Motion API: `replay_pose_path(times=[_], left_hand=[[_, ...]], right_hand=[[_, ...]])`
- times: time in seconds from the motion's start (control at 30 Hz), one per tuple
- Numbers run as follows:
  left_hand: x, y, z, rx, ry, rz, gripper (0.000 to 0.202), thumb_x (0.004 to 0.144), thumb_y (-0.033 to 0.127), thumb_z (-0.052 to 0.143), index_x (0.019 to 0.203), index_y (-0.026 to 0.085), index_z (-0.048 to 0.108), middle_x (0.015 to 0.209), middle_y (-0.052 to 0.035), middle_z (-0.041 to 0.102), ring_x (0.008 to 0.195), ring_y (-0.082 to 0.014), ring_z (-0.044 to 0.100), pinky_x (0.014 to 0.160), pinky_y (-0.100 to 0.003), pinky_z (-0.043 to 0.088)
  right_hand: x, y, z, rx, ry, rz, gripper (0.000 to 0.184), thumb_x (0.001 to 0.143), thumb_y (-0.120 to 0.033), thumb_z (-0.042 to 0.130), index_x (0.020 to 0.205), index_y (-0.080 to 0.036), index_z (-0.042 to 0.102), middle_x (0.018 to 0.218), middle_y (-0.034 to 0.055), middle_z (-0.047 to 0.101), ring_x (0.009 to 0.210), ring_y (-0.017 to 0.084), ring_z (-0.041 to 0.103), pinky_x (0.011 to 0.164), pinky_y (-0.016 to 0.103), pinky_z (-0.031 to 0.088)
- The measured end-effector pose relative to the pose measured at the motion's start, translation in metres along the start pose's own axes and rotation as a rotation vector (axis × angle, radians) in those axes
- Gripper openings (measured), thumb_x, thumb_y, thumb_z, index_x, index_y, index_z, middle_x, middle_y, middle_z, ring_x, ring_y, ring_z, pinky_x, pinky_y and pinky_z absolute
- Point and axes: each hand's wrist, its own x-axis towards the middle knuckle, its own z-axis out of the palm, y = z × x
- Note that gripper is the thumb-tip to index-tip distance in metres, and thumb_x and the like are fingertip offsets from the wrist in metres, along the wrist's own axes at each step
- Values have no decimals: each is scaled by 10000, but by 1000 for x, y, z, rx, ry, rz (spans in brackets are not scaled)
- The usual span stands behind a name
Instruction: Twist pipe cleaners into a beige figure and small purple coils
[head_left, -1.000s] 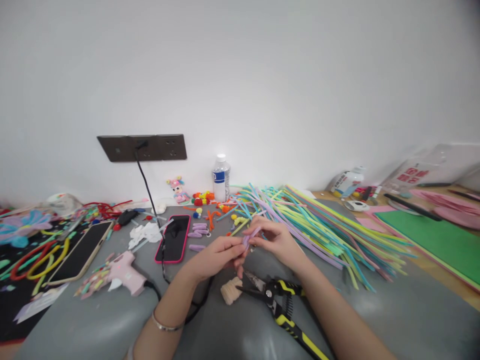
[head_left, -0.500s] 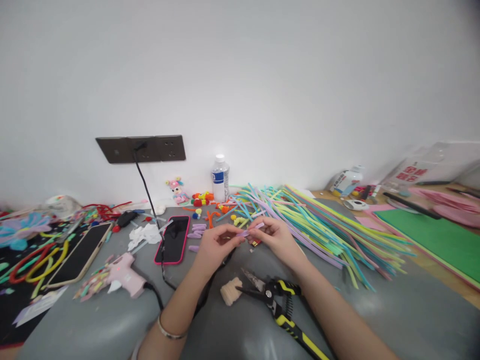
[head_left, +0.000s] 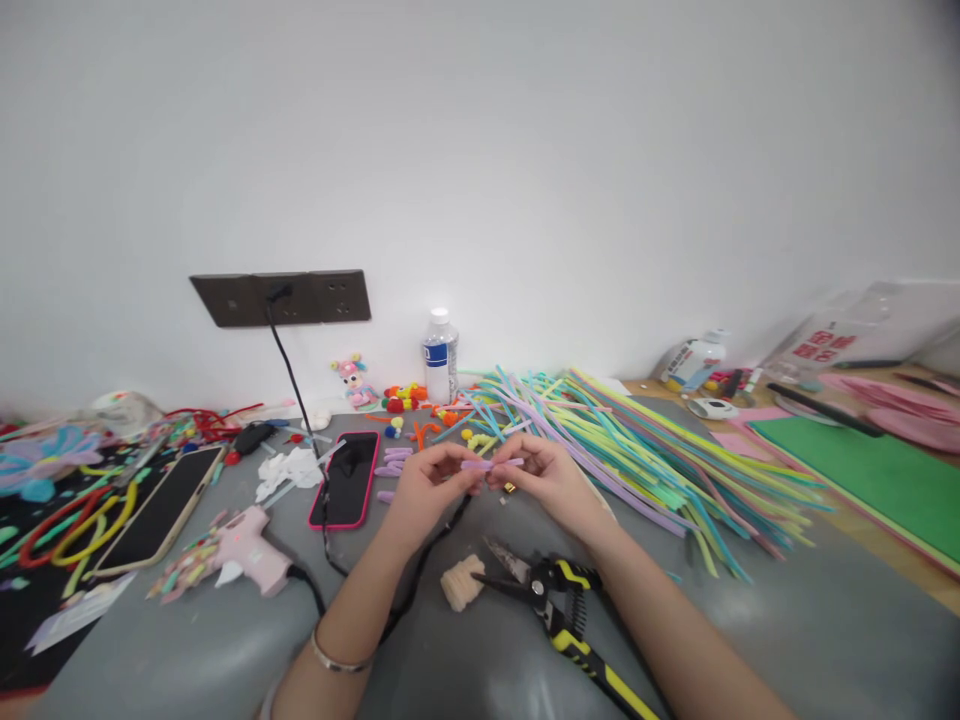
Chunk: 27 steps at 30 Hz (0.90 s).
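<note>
Between my two hands is a short purple pipe cleaner piece [head_left: 480, 465], pinched at both ends. My left hand [head_left: 435, 490] holds its left part between thumb and forefinger. From the other side my right hand [head_left: 551, 482] grips it, with a bit of purple showing over the fingers. Several folded purple pipe cleaner pieces [head_left: 394, 462] lie just left of my left hand. Below the hands, pruning shears [head_left: 555, 600] with black and yellow handles lie with blades apart, their tip touching a small beige block [head_left: 461, 583].
A bundle of long coloured pipe cleaners [head_left: 637, 460] spreads to the right. At left are a pink glue gun [head_left: 255, 550], a pink-cased phone [head_left: 345, 480] and a black cable. A bottle [head_left: 440, 360] stands by the wall; green sheets [head_left: 855, 480] lie far right.
My hands have shifted slightly; the purple piece, tilted before, is now nearly level between my fingers. The objects on the table stay where they were.
</note>
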Motion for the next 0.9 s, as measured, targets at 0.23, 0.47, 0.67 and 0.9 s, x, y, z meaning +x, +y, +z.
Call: replay_pose_path(times=[0.23, 0.47, 0.67, 0.9], left_hand=[[-3, -1, 4, -335, -38, -147, 281, 639, 307, 891, 803, 136, 740, 731, -14, 722, 644, -96, 642, 649, -196, 520], [2, -6, 4, -481, 43, -294, 338, 529, 266, 949, 767, 130, 751, 699, 2, 724, 593, -64, 644, 640, -154, 533], [1, -7, 3, -363, 40, -317, 400, 501, 339, 951, 778, 116, 769, 714, -28, 738, 601, -91, 653, 567, -171, 529], [3, -7, 5, -350, 101, -290, 391, 457, 343, 962, 701, 109, 766, 621, -15, 711, 527, -59, 607, 502, -130, 475]], right_hand=[[-1, 1, 4, -2, 2, -140, 233, 755, -386, 809, 730, -199, 674, 735, 14, 698, 687, 157, 674, 651, 288, 555], [-5, 1, 8, -439, 111, -508, 176, 834, -346, 747, 721, -220, 697, 773, 43, 633, 728, 188, 618, 686, 336, 526], [-7, 5, 7, -615, 120, -633, 163, 900, -295, 666, 753, -231, 697, 737, 35, 588, 674, 172, 591, 599, 298, 503], [-4, 3, 8, -551, 45, -596, 119, 898, -304, 675, 816, -225, 707, 786, 45, 636, 715, 177, 618, 630, 299, 514]])
